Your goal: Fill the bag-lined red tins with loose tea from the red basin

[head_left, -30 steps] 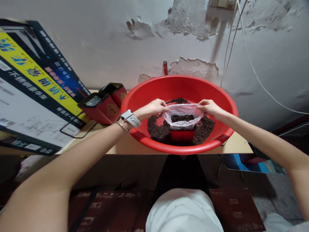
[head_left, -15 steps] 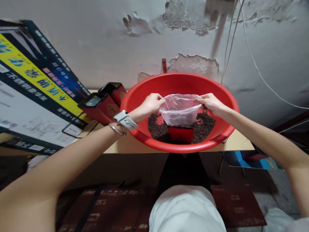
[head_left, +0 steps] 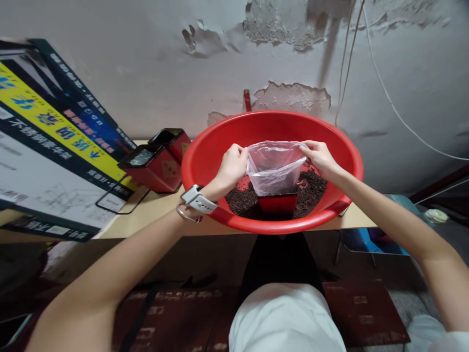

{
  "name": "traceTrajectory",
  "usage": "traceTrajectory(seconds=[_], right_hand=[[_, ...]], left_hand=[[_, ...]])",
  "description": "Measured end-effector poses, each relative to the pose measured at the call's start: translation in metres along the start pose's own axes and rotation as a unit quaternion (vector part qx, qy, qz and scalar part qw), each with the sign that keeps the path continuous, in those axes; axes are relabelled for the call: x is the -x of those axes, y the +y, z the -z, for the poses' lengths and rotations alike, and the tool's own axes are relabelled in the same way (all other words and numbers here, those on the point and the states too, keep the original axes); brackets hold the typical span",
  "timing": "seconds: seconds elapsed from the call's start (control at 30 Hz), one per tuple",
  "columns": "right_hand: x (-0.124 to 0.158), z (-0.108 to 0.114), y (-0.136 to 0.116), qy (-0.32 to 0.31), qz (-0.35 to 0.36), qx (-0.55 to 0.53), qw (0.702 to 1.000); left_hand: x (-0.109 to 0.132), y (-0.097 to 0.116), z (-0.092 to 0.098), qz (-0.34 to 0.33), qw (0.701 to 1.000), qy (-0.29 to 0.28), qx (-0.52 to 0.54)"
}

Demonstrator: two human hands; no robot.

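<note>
A big red basin (head_left: 205, 146) sits on the table with dark loose tea leaves (head_left: 313, 188) in its bottom. A small red tin (head_left: 277, 204) stands among the leaves, lined with a clear plastic bag (head_left: 274, 168). My left hand (head_left: 231, 165), with a white watch on its wrist, pinches the bag's left rim. My right hand (head_left: 320, 157) pinches the right rim. Between them the bag's mouth is pulled up above the tin. What is inside the bag is hard to make out.
Two red tins with dark open tops (head_left: 156, 161) stand left of the basin on the beige table (head_left: 157, 215). A large printed cardboard box (head_left: 44, 142) leans at far left. A peeling wall with white cables (head_left: 381, 93) is behind. Red boxes (head_left: 362, 313) lie on the floor below.
Both hands lifted the bag's rim up from the tin, drawing the bag taller, and my left hand moved in closer to my right.
</note>
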State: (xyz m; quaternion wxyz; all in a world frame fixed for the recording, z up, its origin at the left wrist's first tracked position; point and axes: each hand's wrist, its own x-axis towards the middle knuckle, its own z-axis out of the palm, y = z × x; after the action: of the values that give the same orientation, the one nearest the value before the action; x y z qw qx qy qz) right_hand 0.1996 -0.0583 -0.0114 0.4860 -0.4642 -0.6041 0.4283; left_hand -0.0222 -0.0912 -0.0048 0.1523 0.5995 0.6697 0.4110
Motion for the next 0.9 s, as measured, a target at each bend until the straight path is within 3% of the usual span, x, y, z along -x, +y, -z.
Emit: traceTrajectory(seconds=[0.17, 0.37, 0.53, 0.73, 0.83, 0.9], right_hand=[[0.008, 0.003, -0.005, -0.058, -0.071, 0.093, 0.991], [0.011, 0.006, -0.021, -0.048, 0.007, 0.153, 0.987], [0.013, 0.016, -0.022, -0.088, 0.005, 0.253, 0.963], [0.028, 0.049, -0.027, -0.09, 0.138, 0.386, 0.908], [0.036, 0.043, -0.021, -0.08, 0.264, 0.456, 0.846], [0.04, 0.03, -0.016, -0.102, 0.328, 0.502, 0.793]], left_hand=[[-0.005, 0.005, 0.006, 0.011, 0.994, -0.097, -0.043], [-0.016, 0.0, 0.019, -0.065, 0.995, -0.027, -0.066], [-0.001, -0.003, 0.023, -0.088, 0.993, -0.061, -0.057], [0.004, -0.024, 0.041, -0.133, 0.982, -0.125, 0.047], [0.009, -0.027, 0.041, -0.244, 0.96, -0.132, -0.023], [0.017, -0.022, 0.034, -0.333, 0.929, -0.131, -0.09]])
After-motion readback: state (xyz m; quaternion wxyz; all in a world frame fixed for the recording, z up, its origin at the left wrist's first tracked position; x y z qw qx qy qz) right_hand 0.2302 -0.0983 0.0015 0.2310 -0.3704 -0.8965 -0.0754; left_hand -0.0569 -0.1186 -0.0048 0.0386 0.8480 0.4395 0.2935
